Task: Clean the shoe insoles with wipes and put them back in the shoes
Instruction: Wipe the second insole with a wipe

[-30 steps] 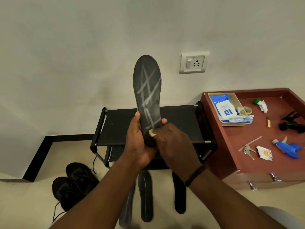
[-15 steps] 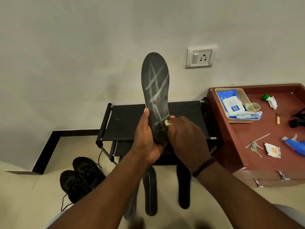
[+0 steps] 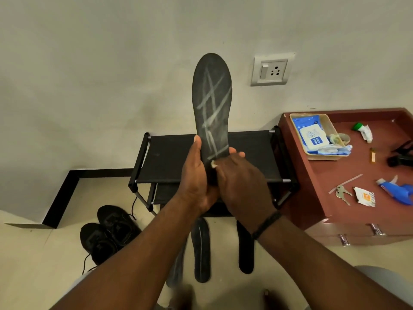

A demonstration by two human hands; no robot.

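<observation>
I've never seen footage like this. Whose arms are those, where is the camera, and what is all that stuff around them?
There is no machine here: a person wears a camera on the head, looking down at their own hands. The left hand holds a dark insole upright by its heel. The right hand presses a small white wipe against it. More insoles lie on the floor below, and a pair of black shoes sits to the left. Behind stands a black shoe rack. On the red-brown cabinet are a tray with a pack of wipes, keys and a blue spray bottle.
</observation>
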